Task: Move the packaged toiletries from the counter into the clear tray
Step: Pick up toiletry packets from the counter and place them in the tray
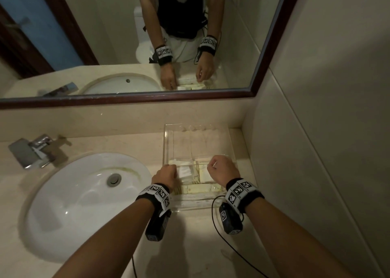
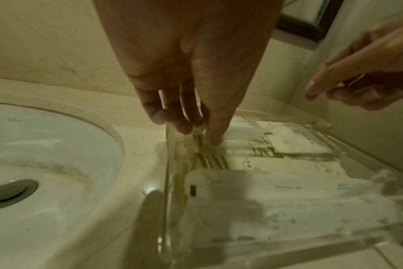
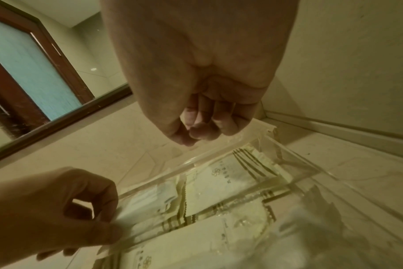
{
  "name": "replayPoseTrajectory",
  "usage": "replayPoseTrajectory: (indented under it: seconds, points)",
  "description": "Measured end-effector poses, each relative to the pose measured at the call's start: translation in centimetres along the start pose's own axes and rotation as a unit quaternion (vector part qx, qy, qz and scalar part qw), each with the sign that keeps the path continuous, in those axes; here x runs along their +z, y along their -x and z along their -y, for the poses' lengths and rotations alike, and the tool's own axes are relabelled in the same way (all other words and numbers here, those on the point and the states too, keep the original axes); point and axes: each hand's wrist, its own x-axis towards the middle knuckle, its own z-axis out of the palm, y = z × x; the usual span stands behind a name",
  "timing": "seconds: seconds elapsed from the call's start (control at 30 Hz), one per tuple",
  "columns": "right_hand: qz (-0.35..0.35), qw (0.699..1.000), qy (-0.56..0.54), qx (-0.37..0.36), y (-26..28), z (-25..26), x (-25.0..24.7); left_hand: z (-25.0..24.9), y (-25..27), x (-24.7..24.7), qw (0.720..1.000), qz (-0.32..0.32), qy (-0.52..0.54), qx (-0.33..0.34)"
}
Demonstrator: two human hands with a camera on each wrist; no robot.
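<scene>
The clear tray (image 1: 166, 142) (image 2: 168, 163) (image 3: 219, 154) stands on the counter to the right of the basin. Several cream and white packets (image 1: 202, 188) (image 2: 276, 187) (image 3: 219, 174) lie in its near part. My left hand (image 1: 165, 172) (image 2: 196, 131) (image 3: 104, 213) reaches down at the tray's left wall. Its thumb and fingers pinch the gold-striped end of a packet (image 2: 201, 140) just inside that wall. Above the tray's right side hovers my right hand (image 1: 221, 168) (image 3: 196, 131) (image 2: 329, 91), fingers curled in, with nothing visible in it.
A white basin (image 1: 84, 193) with a chrome tap (image 1: 31, 151) fills the counter's left. The mirror (image 1: 147, 45) hangs above the backsplash. A tiled wall (image 1: 316, 151) stands close to the tray's right side. Bare counter (image 1: 190, 246) lies in front of the tray.
</scene>
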Motion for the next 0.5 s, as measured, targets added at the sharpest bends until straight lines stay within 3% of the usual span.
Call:
replayPoseTrajectory:
  seconds: [0.3, 0.5]
  points:
    - [-0.016, 1.0, 0.019, -0.008, 0.6, 0.7, -0.2, -0.1, -0.8, -1.2, 0.999, -0.037, 0.009, 0.005]
    - [0.009, 0.999, 0.04, -0.02, 0.9, 5.0, 1.4, 4.3, -0.1, -3.5, 0.998, -0.047, 0.043, 0.011]
